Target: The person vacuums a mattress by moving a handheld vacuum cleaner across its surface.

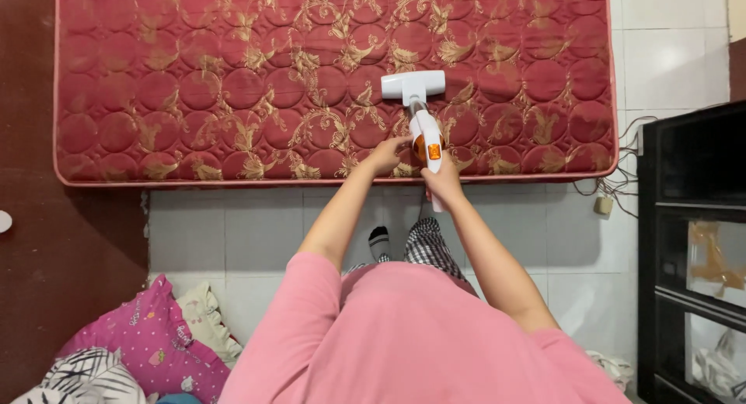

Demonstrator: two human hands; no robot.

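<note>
A red quilted mattress [233,85] with gold leaf patterns fills the upper part of the view, lying flat on a white tiled floor [233,233]. To the right stands a black cabinet [691,249] with glass-fronted compartments, and a tangle of cables [614,182] lies on the tiles between it and the mattress corner. At the lower left, a pile of pillows [155,350] in pink, cream and a black-and-white leaf print rests on the floor.

The person in a pink shirt [404,342] stands at the near edge of the mattress, both arms stretched forward. A white handheld vacuum cleaner [423,113] with an orange middle section lies on the mattress surface near that edge, its wide flat nozzle pointing away from the person and its handle end toward them.

The right hand [444,182] is closed around the rear handle of the vacuum cleaner, just over the mattress edge. The left hand [386,154] sits just beside the body of the vacuum cleaner on its left, fingers bent and touching its side near the orange part; whether it truly grips cannot be told. The nozzle lies well ahead of both hands.
</note>
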